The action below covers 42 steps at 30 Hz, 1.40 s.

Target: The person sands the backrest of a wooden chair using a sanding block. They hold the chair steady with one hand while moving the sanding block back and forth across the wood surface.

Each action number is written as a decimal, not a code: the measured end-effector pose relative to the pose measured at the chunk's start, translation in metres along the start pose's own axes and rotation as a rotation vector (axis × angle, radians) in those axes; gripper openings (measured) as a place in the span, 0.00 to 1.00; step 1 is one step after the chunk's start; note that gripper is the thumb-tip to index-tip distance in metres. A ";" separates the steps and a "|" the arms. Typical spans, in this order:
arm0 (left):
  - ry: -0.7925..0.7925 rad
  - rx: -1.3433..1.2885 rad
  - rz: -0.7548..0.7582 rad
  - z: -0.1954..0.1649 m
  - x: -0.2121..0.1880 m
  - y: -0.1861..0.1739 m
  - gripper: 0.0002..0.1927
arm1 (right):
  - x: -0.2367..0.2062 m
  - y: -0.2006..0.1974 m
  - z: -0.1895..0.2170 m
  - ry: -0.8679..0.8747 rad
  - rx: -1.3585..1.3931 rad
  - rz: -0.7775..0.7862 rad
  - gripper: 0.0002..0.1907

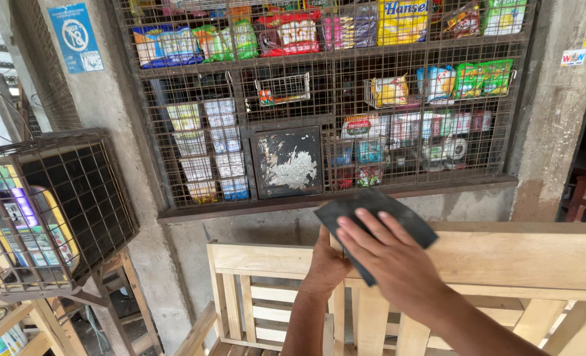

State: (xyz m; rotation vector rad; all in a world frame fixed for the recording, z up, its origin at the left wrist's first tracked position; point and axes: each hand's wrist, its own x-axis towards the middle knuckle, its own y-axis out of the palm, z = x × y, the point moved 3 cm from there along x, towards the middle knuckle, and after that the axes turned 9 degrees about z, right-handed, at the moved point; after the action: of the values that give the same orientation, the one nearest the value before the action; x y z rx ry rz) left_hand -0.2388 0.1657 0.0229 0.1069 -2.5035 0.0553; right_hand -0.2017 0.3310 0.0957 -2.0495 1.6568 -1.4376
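Sandpaper sheet (398, 221) under flat right fingers (372, 234)

Pale wooden bench frame under a dark sanding sheet

The bench (504, 260) is bare, light wood: a broad top rail runs across, with upright slats below and a lower rail on the near left side. Directly on the top rail lies a dark grey sheet (352, 209), bent over the rail's edge, with the right hand (388, 254) pressed flat on it, fingers spread. The left hand (326, 264) grips the frame just beside and under the sheet, where the two rails meet at a post. Behind stands a concrete wall whose ledge (319, 201) carries a wire-mesh rack (332, 92) filled with colourful packets.
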 end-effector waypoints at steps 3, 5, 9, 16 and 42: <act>0.074 0.019 0.094 0.005 0.003 -0.001 0.34 | 0.024 0.018 0.012 -0.033 0.126 0.167 0.37; 0.183 0.076 0.148 0.000 0.003 0.001 0.29 | 0.022 0.018 0.009 -0.041 0.074 0.122 0.36; -0.101 -0.012 -0.029 -0.003 0.000 0.001 0.47 | -0.013 0.001 -0.012 -0.034 0.019 -0.030 0.39; -0.009 -0.081 0.030 -0.006 0.001 0.003 0.41 | 0.022 0.008 0.004 -0.031 0.042 0.070 0.36; -0.122 -0.212 -0.012 -0.022 -0.005 0.007 0.56 | 0.057 -0.006 -0.038 0.151 0.417 0.427 0.34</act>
State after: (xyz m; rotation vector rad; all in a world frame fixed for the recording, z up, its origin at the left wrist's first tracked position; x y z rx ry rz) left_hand -0.2223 0.1744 0.0373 0.0379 -2.6126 -0.2270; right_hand -0.2291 0.3028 0.1527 -1.3066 1.5530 -1.6320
